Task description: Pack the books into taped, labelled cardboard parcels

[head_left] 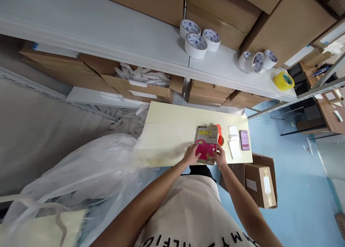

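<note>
A book with a grey and magenta cover and yellow Chinese title lies face up between my hands, near the front edge of the cream table. My left hand grips its lower left edge, thumb on the cover. On the opposite side, my right hand holds the lower right edge, thumb also on top. Just behind the book, an orange object that looks like a tape dispenser is partly hidden. White paper slips and a blurred purple rectangular item rest to the right.
Above the table, a grey shelf carries white tape rolls, a yellow tape roll and cardboard boxes. An open carton of white pieces sits below it. Plastic sheeting bulges at left; a cardboard box stands on the floor at right.
</note>
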Tool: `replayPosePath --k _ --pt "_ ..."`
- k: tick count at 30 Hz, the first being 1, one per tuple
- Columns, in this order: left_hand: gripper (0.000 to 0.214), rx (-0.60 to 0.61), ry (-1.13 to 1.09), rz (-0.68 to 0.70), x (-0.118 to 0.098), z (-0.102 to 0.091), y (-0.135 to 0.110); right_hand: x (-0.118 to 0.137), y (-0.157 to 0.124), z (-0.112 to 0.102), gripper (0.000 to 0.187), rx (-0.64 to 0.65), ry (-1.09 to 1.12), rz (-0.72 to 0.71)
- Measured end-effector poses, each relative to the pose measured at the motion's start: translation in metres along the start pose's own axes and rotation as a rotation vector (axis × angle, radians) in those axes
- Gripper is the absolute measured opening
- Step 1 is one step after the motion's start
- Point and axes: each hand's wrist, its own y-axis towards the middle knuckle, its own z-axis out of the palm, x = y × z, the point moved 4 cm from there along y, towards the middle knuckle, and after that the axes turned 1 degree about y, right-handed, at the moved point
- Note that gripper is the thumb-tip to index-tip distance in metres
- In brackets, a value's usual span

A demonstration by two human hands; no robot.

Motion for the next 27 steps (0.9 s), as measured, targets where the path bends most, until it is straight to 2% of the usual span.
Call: replayPosePath --k 5,7,9,11,13,15,17,20,23,27 --pt "0.068 0.086 -0.177 0.085 -0.04 0.005 -0.011 0.004 -0.004 0.011 0.072 -0.022 -0.162 -0.113" --pt "0.07 0.115 -0.262 0.07 -0.047 0.003 -0.016 0.008 -0.008 0.019 0.072 -0.03 -0.233 -0.178" --pt "0.069 0.087 -0.31 0.067 -0.049 -0.005 -0.02 0.012 -0.012 0.029 0.074 0.005 -0.253 -0.222" --pt "0.067 0.025 -0.343 0.08 -0.047 -0.021 -0.024 0.016 -0.013 0.04 0.073 0.062 -0.213 -0.236" --pt "0.063 -0.028 -0.373 0.078 -0.042 -0.039 -0.028 0.018 -0.011 0.053 0.064 0.137 -0.14 -0.212" --pt "0.059 -0.06 -0.393 0.038 -0.034 -0.057 -0.031 0.017 -0.007 0.068 0.051 0.227 -0.114 -0.169" --pt "0.057 -0.075 -0.371 -0.03 -0.026 -0.071 -0.034 0.013 -0.002 0.083 0.044 0.301 -0.182 -0.158" --pt "0.053 -0.146 -0.205 -0.094 -0.017 -0.086 -0.035 0.007 0.003 0.101 0.053 0.336 -0.367 -0.21" --pt "0.044 -0.257 -0.039 -0.085 -0.011 -0.097 -0.032 0.001 0.004 0.112 0.063 0.359 -0.483 -0.243" --pt "0.03 -0.264 -0.025 -0.111 -0.002 -0.105 -0.028 -0.003 0.002 0.121 0.071 0.431 -0.599 -0.282"
